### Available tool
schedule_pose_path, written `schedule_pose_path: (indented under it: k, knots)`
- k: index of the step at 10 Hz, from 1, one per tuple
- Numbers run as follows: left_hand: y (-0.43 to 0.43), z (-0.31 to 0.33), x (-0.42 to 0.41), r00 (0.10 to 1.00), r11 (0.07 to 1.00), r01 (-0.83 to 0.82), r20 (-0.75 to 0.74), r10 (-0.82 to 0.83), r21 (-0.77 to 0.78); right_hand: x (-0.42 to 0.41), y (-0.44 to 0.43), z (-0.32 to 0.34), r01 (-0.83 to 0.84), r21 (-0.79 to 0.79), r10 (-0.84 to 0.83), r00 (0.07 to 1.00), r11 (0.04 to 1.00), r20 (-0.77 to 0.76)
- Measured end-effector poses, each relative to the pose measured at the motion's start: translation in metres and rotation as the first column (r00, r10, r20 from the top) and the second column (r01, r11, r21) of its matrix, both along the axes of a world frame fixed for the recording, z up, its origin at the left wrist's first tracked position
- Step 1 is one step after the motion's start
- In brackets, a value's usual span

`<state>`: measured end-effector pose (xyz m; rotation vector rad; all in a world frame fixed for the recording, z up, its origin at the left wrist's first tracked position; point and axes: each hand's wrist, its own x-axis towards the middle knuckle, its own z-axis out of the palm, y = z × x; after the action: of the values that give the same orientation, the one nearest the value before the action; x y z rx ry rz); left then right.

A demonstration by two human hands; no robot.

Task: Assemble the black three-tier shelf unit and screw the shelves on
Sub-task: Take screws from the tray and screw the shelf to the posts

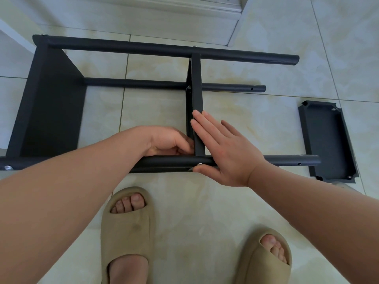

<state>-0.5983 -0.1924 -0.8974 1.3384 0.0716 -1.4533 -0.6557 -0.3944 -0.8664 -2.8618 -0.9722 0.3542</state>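
Black shelf unit [143,48] on its side on tile [205,201], as I view it: the middle shelf [196,95] and an end shelf [51,103] far left of it look screwed on. My right hand [223,148] presses flat on the middle shelf; my left hand [170,140] curls just left of it, grip I cannot tell. The third shelf [326,140] lies loose to its right, unattached. My sandals [127,232] stand nearer me, blocking nothing

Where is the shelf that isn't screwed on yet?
In the head view, the loose shelf lies on the tiled floor at the far right, by the free end of the nearest pole.
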Motion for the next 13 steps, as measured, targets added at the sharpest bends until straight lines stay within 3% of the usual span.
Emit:
schedule_pose_path:
  k: [1, 3, 6, 7, 8, 10, 13]
  knots:
    - [0.0007, 0.0004, 0.0013, 0.998, 1.0, -0.01, -0.064, 0.01, 0.003, 0.0004, -0.0001, 0.0004, 0.0, -0.005, 0.0, 1.0, 1.0, -0.001]
    - [-0.005, 0.0014, 0.0005, 0.996, 0.994, 0.077, 0.031, -0.08, 0.08, 0.0005, -0.0001, 0.0007, -0.001, -0.009, 0.001, 1.0, 1.0, -0.008]
    - [-0.0016, -0.0004, 0.0008, 0.998, 0.999, -0.047, -0.046, 0.046, -0.025, 0.0008, -0.0002, 0.0009, -0.001, -0.013, 0.001, 1.0, 1.0, -0.003]
    - [-0.0024, 0.0009, 0.0016, 0.997, 1.0, -0.001, -0.081, 0.002, 0.016, 0.0006, -0.0001, 0.0006, -0.002, -0.013, 0.002, 1.0, 1.0, -0.005]
    - [-0.0034, 0.0019, 0.0006, 0.997, 0.996, 0.076, -0.025, -0.075, 0.053, 0.0009, -0.0001, 0.0008, 0.001, -0.004, -0.001, 1.0, 1.0, -0.004]
    - [-0.002, -0.0012, 0.0001, 0.998, 0.999, -0.018, 0.053, 0.016, 0.029, 0.0006, -0.0001, 0.0004, -0.001, -0.006, 0.001, 1.0, 1.0, -0.001]
    - [-0.0021, -0.0031, 0.0007, 0.999, 0.999, -0.051, 0.012, 0.051, -0.011, 0.0003, 0.0002, 0.0012, 0.001, -0.001, -0.001, 1.0, 1.0, -0.004]
